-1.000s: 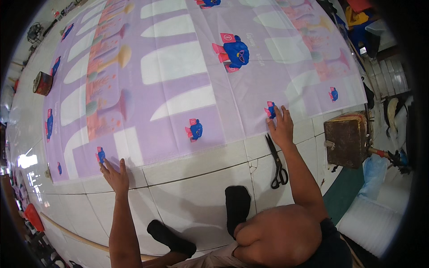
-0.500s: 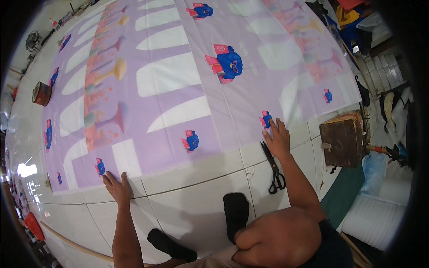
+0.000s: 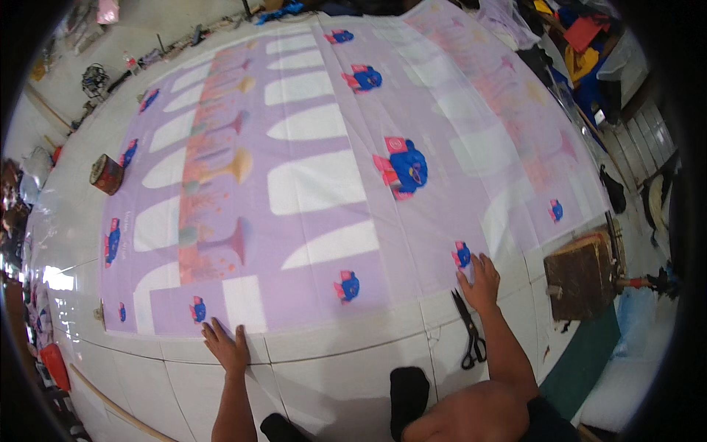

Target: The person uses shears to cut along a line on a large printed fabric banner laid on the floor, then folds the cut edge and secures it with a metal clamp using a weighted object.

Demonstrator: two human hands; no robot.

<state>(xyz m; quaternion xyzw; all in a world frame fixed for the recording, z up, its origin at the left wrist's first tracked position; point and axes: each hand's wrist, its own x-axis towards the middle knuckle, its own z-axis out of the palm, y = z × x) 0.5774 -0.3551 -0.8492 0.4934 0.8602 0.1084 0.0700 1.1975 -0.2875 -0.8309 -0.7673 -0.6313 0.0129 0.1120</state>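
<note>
A large sheet of thin lilac fabric [image 3: 317, 306], printed with white shapes, pink and orange bands and blue figures, is spread over the tiled floor. My left hand [image 3: 227, 346] lies at its near edge, just below a small blue figure, with its fingers apart. Farther right, my right hand [image 3: 480, 281] rests with spread fingers on the near edge of the fabric, beside another small blue figure. Neither hand grips anything that shows. Black-handled scissors [image 3: 468, 331] lie on the tiles just left of my right forearm, blades toward the fabric.
A rusty can [image 3: 107, 174] stands at the fabric's left edge. At the right is a worn brown box-like block [image 3: 582, 276] by a green strip [image 3: 585, 361]. A wooden stick [image 3: 110, 401] lies at lower left. Coloured cloths [image 3: 582, 44] are heaped at far right.
The view has tilted up, so the scene sits lower and more of the far end shows. Both hands keep their places at the fabric's near edge; the scissors have not moved.
</note>
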